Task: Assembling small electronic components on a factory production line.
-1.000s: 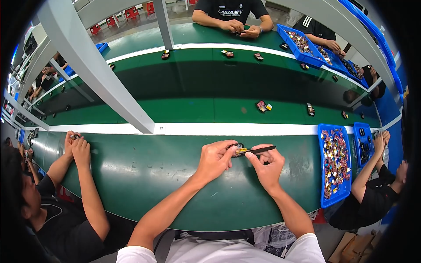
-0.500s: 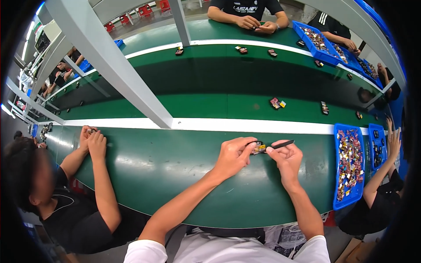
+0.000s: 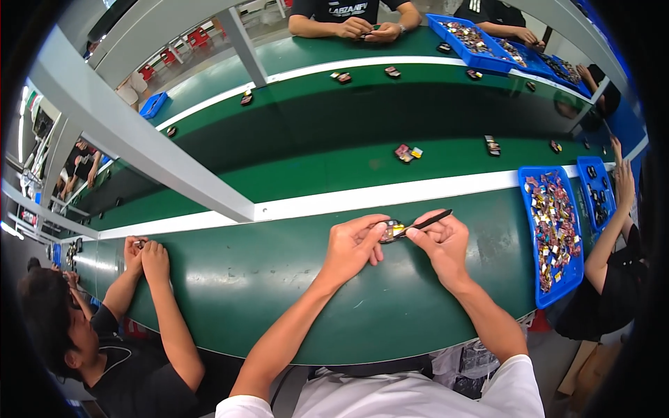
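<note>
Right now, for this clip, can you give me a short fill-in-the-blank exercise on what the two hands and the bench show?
1. The left hand pinches a small ____-coloured part over the dark green bench top.
2. The right hand holds a slim black ____ with its tip at that part.
3. The long blue plastic tray of mixed small pieces lies to the person's ____.
4. A ____ stripe runs along the bench beyond the hands.

Missing words: gold; tool; right; white
</note>
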Motion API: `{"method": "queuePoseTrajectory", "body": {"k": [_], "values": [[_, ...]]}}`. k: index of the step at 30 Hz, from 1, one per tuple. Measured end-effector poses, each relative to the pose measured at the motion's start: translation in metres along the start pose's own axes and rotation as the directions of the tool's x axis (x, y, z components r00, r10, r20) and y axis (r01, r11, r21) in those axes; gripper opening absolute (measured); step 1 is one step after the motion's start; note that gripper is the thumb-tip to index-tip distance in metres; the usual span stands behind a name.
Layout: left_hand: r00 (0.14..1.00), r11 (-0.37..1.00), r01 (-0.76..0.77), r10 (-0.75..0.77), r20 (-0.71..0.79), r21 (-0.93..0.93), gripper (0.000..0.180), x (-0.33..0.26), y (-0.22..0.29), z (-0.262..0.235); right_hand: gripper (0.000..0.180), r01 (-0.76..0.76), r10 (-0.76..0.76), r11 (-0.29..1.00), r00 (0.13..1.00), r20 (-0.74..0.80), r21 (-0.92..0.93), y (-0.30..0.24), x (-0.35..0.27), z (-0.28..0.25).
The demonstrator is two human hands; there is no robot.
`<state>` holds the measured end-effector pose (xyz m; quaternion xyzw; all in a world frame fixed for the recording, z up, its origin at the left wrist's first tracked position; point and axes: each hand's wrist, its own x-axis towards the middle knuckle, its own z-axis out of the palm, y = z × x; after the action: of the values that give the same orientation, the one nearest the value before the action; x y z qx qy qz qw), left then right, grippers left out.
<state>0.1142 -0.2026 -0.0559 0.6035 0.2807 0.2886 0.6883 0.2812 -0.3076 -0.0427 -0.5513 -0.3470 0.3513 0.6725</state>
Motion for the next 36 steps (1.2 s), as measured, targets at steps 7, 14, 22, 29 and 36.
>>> {"method": "queuePoseTrajectory", "body": {"k": [7, 14, 22, 29, 36], "values": [[0.994, 0.998, 0.004, 0.003, 0.113, -0.066, 0.031, 0.004, 0.0, -0.007, 0.017, 0.176, -0.175, 0.978, 0.984, 0.024, -0.108, 0.001, -0.003, -0.001], [0.993, 0.999, -0.002, 0.007, 0.122, -0.04, 0.03, 0.004, -0.003, -0.005, 0.017, 0.25, -0.246, 0.944, 0.968, 0.046, -0.217, 0.004, -0.002, -0.004], [0.992, 0.998, -0.045, 0.049, 0.117, -0.034, 0.029, 0.003, -0.001, 0.0, 0.017, 0.152, -0.148, 0.984, 0.988, 0.043, -0.098, 0.004, -0.002, -0.005], [0.992, 0.998, -0.042, 0.046, 0.115, -0.041, 0.029, 0.002, -0.001, 0.002, 0.017, 0.141, -0.14, 0.987, 0.99, 0.014, -0.083, 0.003, -0.006, -0.003], [0.995, 0.998, -0.032, 0.036, 0.088, -0.057, 0.027, 0.003, -0.002, 0.007, 0.016, 0.148, -0.146, 0.984, 0.989, 0.029, -0.096, 0.004, -0.005, -0.009]]}}
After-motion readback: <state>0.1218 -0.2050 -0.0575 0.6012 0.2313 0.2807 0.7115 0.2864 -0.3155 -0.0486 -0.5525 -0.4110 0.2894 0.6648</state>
